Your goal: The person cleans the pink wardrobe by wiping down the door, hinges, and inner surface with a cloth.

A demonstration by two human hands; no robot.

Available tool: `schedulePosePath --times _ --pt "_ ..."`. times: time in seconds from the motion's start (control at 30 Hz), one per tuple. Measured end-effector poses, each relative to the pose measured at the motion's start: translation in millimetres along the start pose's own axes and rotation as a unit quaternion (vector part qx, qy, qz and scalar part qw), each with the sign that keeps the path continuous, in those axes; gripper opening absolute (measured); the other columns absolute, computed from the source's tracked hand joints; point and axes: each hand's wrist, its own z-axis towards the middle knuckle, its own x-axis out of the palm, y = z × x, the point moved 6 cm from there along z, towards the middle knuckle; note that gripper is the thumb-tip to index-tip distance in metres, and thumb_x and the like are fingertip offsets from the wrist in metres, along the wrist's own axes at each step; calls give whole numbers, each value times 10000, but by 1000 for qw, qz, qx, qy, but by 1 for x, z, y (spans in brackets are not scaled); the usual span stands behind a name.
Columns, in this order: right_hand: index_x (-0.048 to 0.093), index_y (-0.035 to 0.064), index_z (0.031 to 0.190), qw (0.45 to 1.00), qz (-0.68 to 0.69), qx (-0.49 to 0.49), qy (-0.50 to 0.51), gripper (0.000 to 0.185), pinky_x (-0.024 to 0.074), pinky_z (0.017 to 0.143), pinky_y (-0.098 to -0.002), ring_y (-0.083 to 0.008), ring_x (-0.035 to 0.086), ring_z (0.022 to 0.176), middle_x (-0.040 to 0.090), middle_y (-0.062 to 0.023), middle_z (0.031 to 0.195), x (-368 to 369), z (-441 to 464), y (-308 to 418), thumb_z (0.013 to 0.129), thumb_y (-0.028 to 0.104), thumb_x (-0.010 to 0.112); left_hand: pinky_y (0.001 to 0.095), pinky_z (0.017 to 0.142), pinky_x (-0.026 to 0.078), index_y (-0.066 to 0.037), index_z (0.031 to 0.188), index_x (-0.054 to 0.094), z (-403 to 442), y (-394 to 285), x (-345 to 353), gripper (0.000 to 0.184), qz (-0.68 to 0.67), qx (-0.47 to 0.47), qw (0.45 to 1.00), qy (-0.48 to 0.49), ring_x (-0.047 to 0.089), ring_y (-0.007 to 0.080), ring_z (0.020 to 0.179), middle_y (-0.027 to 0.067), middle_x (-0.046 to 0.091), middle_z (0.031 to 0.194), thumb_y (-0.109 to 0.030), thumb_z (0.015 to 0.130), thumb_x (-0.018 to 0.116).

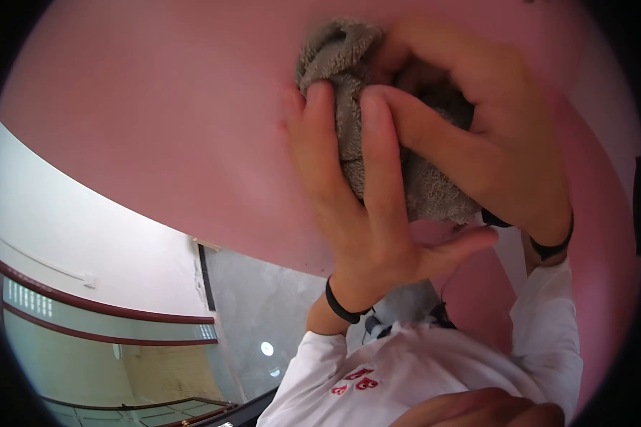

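A bunched grey-brown terry cloth [445,188] lies between my two hands, up against a broad, smooth pink surface [157,121]. My right hand [502,135] curls around the cloth from the right, its thumb bent over the near side. My left hand [370,206] is spread, with its back towards me. Its outstretched fingertips rest on the cloth's left part, while the thumb points away to the right. Folds of the cloth show between the left fingers. The right fingertips are partly hidden behind the folds. Each wrist wears a black band.
The pink surface fills the upper view and curves down along the right side. At lower left, beyond its edge, are a grey floor [256,292], a white wall [85,220] and glass panes with dark red rails [121,309]. My white shirt [434,366] shows below.
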Motion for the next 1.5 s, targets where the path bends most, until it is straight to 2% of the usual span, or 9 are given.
schedulePosePath --times 0.17,0.3,0.37,0.5,0.6,0.8,0.93,1.33,1.5 --pt "632 -15 1326 985 160 -5 68 343 491 1020 -293 -144 655 1130 713 -89 1203 -45 -4 -30 1014 127 649 691 1177 307 -21 1559 469 7 -10 47 991 43 0 999 34 331 606 1465 382 309 1600 -420 758 893" --pt "600 -28 1392 995 -70 51 39 396 445 1106 -318 -186 599 1270 653 -104 1359 -110 -26 -67 1064 193 614 698 1176 328 12 1530 487 3 -21 94 820 18 17 996 83 351 583 1475 347 345 1598 -260 821 796" --pt "633 24 1345 996 21 76 -42 413 484 1044 -319 -211 625 1219 664 -107 1278 -132 -24 -103 969 176 712 689 1171 352 68 1396 572 5 -27 124 611 0 39 998 53 423 564 1432 361 434 1519 -170 848 698" --pt "652 -73 1205 980 -108 86 142 377 498 827 -275 -117 620 923 713 -75 968 -130 -15 -46 1026 252 713 663 1118 413 47 1172 647 14 -28 148 467 21 76 997 -23 538 510 1314 302 556 1339 -100 732 702" --pt "617 -58 1314 988 -49 92 110 427 490 850 -274 -138 613 958 720 -97 1061 -122 -13 -53 1028 246 708 617 1095 435 60 1170 626 24 -21 117 402 10 70 997 25 568 483 1253 303 572 1289 -91 803 691" --pt "551 -78 1435 967 -108 -167 157 465 494 1003 -341 -222 624 1159 655 -160 1309 -91 -16 1 1051 163 653 590 1064 442 -26 1310 599 8 13 28 684 126 34 990 46 554 452 1268 224 545 1371 -170 695 861" --pt "496 10 1517 935 -95 -287 187 706 380 1182 -429 -322 505 1402 530 -181 1520 -13 -26 28 895 233 744 558 1066 442 -41 1378 578 7 26 -31 820 203 18 978 44 550 446 1275 206 543 1401 -189 641 905" --pt "524 108 1485 912 -52 -403 54 738 368 1142 -464 -338 507 1364 553 -123 1498 154 -3 28 814 222 808 511 1074 476 19 1418 515 -37 67 -127 748 297 -69 950 -65 526 433 1324 256 501 1456 -212 793 855" --pt "531 97 1467 893 -26 -442 -85 690 378 1125 -459 -312 532 1329 585 -123 1437 148 35 49 869 338 777 487 1103 452 37 1453 485 26 87 -143 730 325 -2 946 5 514 454 1329 267 497 1472 -236 847 787"
